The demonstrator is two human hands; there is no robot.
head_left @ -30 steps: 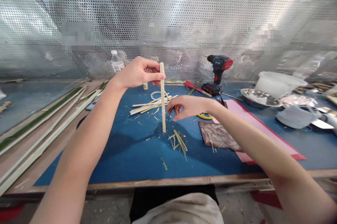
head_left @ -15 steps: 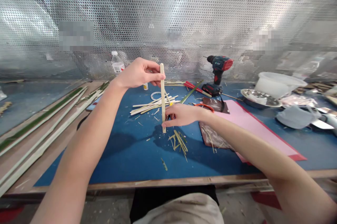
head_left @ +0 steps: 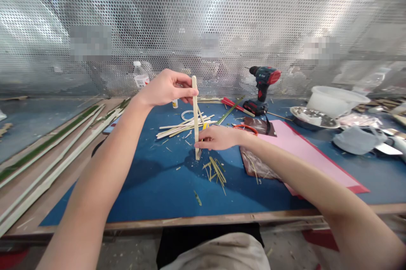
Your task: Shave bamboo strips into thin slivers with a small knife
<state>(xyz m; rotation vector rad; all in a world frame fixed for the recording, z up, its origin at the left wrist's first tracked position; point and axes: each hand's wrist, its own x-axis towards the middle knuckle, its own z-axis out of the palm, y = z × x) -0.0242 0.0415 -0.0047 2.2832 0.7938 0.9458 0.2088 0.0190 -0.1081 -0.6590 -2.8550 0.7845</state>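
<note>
A pale, flat bamboo strip (head_left: 196,113) stands upright above the blue mat, its lower end at or just above the surface. My left hand (head_left: 169,87) pinches it near the top between thumb and fingers. Lower down, my right hand (head_left: 217,137) is closed around the strip, thumb against its near side. Something yellow (head_left: 205,126) shows just behind my right hand; I cannot make out what it is or whether that hand holds it. Past the hands lies a loose pile of similar pale strips (head_left: 173,129). Thin green-yellow slivers (head_left: 217,173) lie nearer me.
A cordless drill (head_left: 263,86) stands at the back before a perforated metal screen (head_left: 177,20). To the right are orange-handled scissors (head_left: 245,128), a pink sheet (head_left: 304,147), a metal bowl (head_left: 300,123) and a white tub (head_left: 333,102). Long bamboo lengths (head_left: 63,164) lie left.
My right hand has shifted slightly up along the bamboo strip, and a bit more of the yellow thing shows. My left hand keeps its hold at the top.
</note>
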